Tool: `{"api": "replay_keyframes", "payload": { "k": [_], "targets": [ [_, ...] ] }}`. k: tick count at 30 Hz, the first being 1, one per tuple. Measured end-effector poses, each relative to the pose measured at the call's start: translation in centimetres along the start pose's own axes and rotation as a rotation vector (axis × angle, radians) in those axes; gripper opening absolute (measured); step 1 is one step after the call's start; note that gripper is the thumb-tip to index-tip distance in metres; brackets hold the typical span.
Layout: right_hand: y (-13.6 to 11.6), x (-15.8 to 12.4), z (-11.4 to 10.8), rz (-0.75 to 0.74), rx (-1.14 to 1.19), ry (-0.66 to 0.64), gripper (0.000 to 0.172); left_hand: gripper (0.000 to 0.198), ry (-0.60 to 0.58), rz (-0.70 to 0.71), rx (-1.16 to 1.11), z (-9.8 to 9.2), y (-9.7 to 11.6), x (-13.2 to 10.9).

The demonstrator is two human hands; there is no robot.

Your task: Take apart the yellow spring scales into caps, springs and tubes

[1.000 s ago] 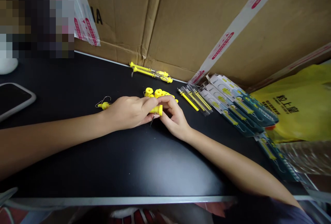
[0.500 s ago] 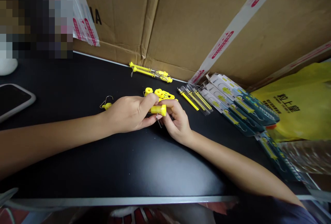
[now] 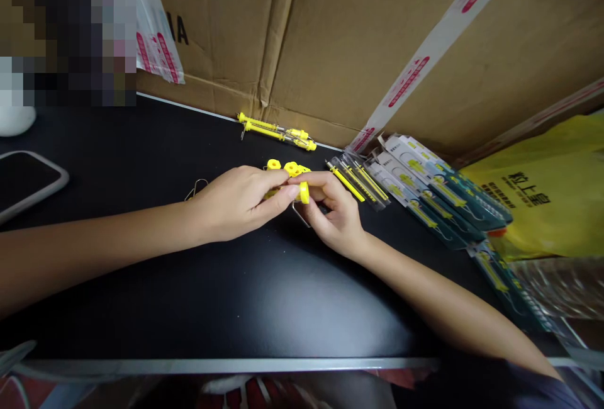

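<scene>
A yellow tubular spring scale is held level between my hands, and its round end cap (image 3: 304, 193) shows at the fingertips. My left hand (image 3: 238, 202) wraps the tube, its thumb pressed by the cap. Most of the tube is hidden under that hand. My right hand (image 3: 336, 215) pinches around the capped end with thumb and forefinger. A bent metal wire (image 3: 301, 214) hangs below the cap. Past my left wrist, a wire hook (image 3: 200, 184) sticks up. Loose yellow plastic parts (image 3: 291, 168) lie just behind my fingers, partly covered.
Two spring scales (image 3: 276, 132) lie by the cardboard box (image 3: 212, 31) at the back. Clear tubes with yellow inserts (image 3: 356, 179) are to the right, beside printed packages (image 3: 425, 182) and a yellow bag (image 3: 542, 189). On the left are a phone (image 3: 28, 182) and a white rounded object (image 3: 16, 121).
My left thumb has come down over the tube towards the cap. The right hand has shifted slightly right, and the yellow part beside the left hook is now hidden.
</scene>
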State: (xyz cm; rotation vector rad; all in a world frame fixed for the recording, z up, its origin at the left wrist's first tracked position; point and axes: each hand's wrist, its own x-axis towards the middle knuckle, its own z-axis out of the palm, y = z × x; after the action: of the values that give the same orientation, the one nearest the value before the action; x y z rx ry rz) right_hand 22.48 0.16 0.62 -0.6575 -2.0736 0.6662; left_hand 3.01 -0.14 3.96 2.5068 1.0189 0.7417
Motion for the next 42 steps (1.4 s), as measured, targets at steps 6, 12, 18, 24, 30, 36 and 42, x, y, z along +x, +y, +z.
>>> {"api": "replay_keyframes", "payload": {
  "k": [6,12,18,24,30,36,42],
  "targets": [
    [-0.4,-0.3,0.1,0.056,0.164,-0.009,0.016,0.041,-0.010,0.071,-0.145,0.0,0.2,-0.2],
    [-1.4,-0.7,0.8,0.209,0.391,0.013,0.013,0.044,0.045,0.094,-0.171,0.4,0.5,-0.5],
    [-2.2,-0.5,1.4,0.293,0.525,0.079,0.010,0.042,0.082,0.115,-0.132,0.6,0.7,-0.9],
    [-2.1,-0.4,1.4,0.323,0.521,0.062,0.017,0.043,0.075,0.097,-0.096,0.7,0.4,-0.8],
    [-1.2,-0.4,1.3,0.358,0.499,0.054,0.019,0.047,0.007,0.057,-0.049,0.6,-0.4,-0.6],
    [-0.7,-0.2,1.4,0.351,0.514,0.042,0.019,0.047,-0.038,0.045,-0.050,0.4,-1.0,-0.2],
    [-0.9,-0.1,1.6,0.355,0.544,0.065,0.016,0.048,-0.003,0.062,-0.016,0.6,-0.8,-0.2]
  ]
}}
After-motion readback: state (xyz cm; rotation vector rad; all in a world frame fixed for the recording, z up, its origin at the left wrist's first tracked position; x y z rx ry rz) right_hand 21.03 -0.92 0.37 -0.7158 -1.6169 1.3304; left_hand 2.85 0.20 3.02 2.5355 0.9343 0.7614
